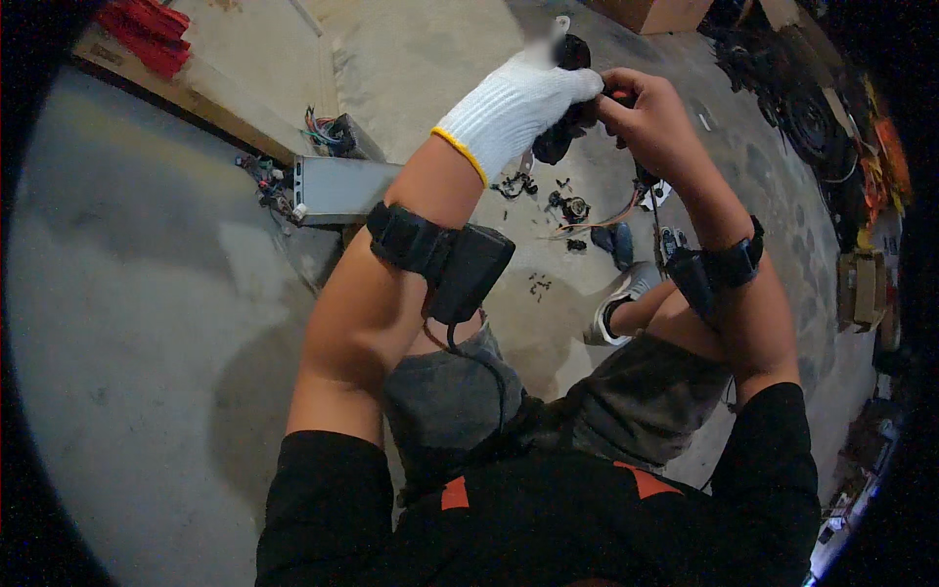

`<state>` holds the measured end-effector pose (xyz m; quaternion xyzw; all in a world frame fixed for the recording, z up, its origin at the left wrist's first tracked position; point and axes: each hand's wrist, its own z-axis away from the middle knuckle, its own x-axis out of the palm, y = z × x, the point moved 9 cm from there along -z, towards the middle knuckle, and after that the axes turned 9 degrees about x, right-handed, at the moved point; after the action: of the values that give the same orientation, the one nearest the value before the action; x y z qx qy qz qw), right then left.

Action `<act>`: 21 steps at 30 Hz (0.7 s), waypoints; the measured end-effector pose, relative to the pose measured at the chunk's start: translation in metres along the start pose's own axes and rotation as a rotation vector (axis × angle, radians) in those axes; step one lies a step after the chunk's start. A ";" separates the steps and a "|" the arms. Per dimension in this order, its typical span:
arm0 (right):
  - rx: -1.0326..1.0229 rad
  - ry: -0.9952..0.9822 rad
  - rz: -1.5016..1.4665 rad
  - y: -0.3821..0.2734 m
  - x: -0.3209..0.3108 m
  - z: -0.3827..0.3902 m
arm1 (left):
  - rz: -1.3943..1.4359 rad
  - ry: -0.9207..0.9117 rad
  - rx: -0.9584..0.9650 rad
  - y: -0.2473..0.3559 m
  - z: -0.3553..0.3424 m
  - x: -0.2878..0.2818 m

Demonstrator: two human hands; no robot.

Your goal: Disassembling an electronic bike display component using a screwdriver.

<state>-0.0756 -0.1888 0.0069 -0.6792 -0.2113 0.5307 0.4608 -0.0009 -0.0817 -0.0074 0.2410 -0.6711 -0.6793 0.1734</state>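
A white knit glove with a yellow cuff covers my left hand [533,103], which is closed around a bulky black object [556,145] at the top centre. Its exact kind is hidden by the glove and the dim light. From the right, my bare right hand [646,112] meets it with thumb and fingers pinched together. A small dark and reddish piece [620,98] shows between those fingers, too covered to name. Both hands are close together above the concrete floor.
Small black parts [569,207] lie scattered on the floor below my hands, beside a dark blue piece [613,245] and thin wires. A grey metal box [350,188] with loose cables stands left. Tangled black cables [812,108] line the right; a cardboard box [667,14] sits at the top.
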 end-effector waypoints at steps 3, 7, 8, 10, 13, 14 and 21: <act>0.031 -0.032 -0.009 0.003 0.003 0.000 | -0.035 0.008 -0.037 -0.003 0.001 -0.001; -0.001 -0.036 -0.013 0.000 0.009 0.001 | 0.041 0.058 -0.047 -0.007 0.001 -0.003; -0.015 -0.039 -0.016 -0.002 0.012 0.000 | 0.064 0.054 -0.015 -0.004 0.002 -0.007; -0.054 -0.031 -0.022 -0.006 0.014 -0.001 | -0.004 0.064 -0.065 -0.008 0.005 -0.011; -0.077 -0.012 -0.002 -0.009 0.015 -0.002 | 0.073 0.051 -0.066 -0.005 0.009 -0.012; -0.090 -0.012 -0.002 -0.011 0.016 -0.002 | 0.073 0.053 -0.066 -0.004 0.010 -0.013; -0.077 -0.034 -0.005 -0.019 0.018 0.001 | 0.061 0.066 0.008 0.000 0.012 -0.023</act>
<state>-0.0661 -0.1654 0.0142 -0.6868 -0.2410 0.5328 0.4318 0.0115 -0.0591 -0.0055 0.2432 -0.6747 -0.6628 0.2151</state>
